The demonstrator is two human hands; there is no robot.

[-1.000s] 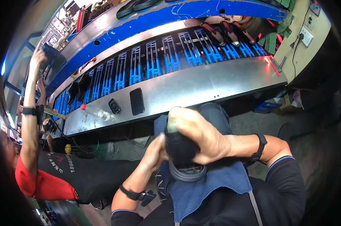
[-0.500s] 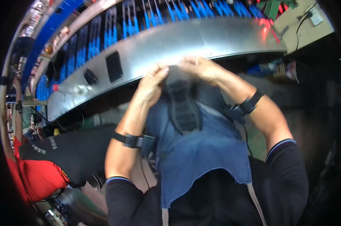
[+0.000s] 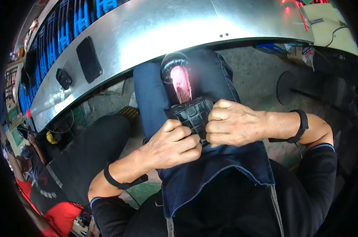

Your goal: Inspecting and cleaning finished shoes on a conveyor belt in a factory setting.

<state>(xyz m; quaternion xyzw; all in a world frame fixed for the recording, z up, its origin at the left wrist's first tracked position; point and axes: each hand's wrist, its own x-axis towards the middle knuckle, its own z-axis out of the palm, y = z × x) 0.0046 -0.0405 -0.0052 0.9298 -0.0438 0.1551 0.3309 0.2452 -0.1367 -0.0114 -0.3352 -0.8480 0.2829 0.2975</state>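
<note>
A black shoe [image 3: 183, 94] lies sole-up on my lap, over a dark blue denim apron [image 3: 210, 173]. Its tread is black with a pink patch near the toe. My left hand [image 3: 173, 144] grips the heel end of the sole from the left, fingers curled. My right hand [image 3: 232, 122] clamps the same end from the right, knuckles up. Both wrists wear black bands. The heel is hidden under my fingers.
A curved metal workbench [image 3: 175, 27] runs across the top, with a black phone [image 3: 89, 59] and a small black object [image 3: 63, 78] on it; blue racks stand behind. A person in black and red sits at the lower left [image 3: 48, 185]. A round stool base [image 3: 291, 87] stands at the right.
The view has tilted down toward my lap. The shoe has come down from in front of my face onto the apron, sole up, with both hands still on it.
</note>
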